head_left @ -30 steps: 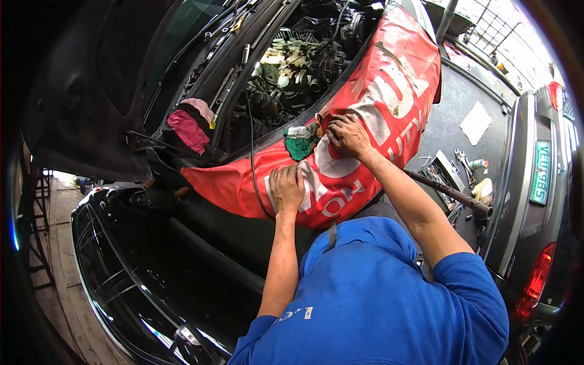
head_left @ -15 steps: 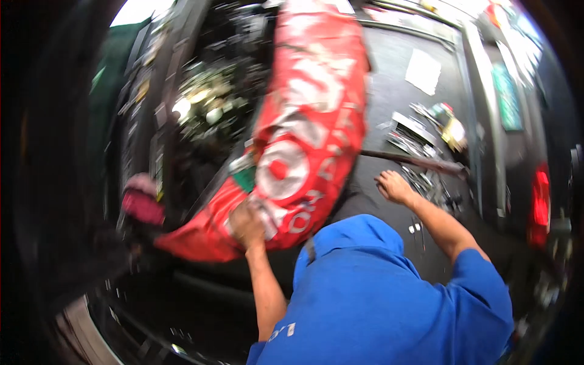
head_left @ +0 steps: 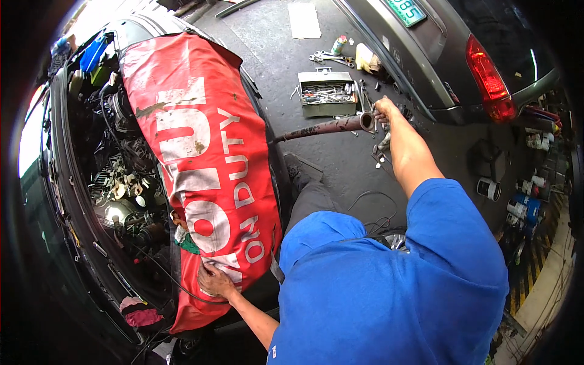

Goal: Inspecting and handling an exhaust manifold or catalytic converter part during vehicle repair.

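A red fender cover with white lettering (head_left: 243, 176) drapes over the side of a car with its hood raised. My left hand (head_left: 217, 282) rests on the cover's lower part with its fingers apart, beside a thin black cable. A green and white rag (head_left: 187, 242) lies just above that hand, at the engine bay's edge. My right arm reaches out past a rusty metal pipe (head_left: 328, 128) that juts from the car's side. At the pipe's open end is my right hand (head_left: 384, 111), fingers curled; whether they grip the pipe's rim or something smaller is unclear.
A metal toolbox (head_left: 327, 92) full of tools sits on the floor, with several wrenches (head_left: 331, 59) behind it. To the right stands a second dark car (head_left: 420, 61) with a red tail light. Cans (head_left: 488, 188) line the right side. The open engine bay (head_left: 125, 176) is at left.
My view has swung right and steadied, so more of the second car shows. My right hand has moved from below the pipe up to its open end. My left hand stays on the cover.
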Demonstrator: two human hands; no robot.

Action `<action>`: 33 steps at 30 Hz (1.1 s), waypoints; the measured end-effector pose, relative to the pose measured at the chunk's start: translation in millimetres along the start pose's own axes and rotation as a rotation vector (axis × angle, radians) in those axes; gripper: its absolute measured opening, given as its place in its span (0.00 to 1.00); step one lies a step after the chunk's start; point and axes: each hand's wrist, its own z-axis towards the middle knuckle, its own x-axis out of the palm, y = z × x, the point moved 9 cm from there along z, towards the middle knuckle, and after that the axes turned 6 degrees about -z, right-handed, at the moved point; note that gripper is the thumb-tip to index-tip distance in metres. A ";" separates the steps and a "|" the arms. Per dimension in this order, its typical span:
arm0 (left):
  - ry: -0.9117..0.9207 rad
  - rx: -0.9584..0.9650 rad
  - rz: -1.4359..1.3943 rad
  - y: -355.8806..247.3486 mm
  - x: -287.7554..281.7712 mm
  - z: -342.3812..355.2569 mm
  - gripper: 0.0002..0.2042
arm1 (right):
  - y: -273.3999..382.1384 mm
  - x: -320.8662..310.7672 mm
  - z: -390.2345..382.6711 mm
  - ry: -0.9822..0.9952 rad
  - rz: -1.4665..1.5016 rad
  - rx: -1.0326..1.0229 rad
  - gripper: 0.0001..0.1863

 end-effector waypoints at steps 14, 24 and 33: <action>-0.145 0.124 -0.082 -13.2 -13.9 -3.3 0.13 | -41.2 -6.8 -75.5 0.074 -0.089 -0.128 0.15; -0.172 0.184 -0.088 -14.0 -18.1 -14.4 0.14 | -97.0 -3.9 -103.3 0.145 -0.091 -0.145 0.15; -0.126 0.132 -0.145 -17.1 -16.4 -8.3 0.15 | -86.4 -54.1 -80.9 -0.123 -0.340 -0.423 0.43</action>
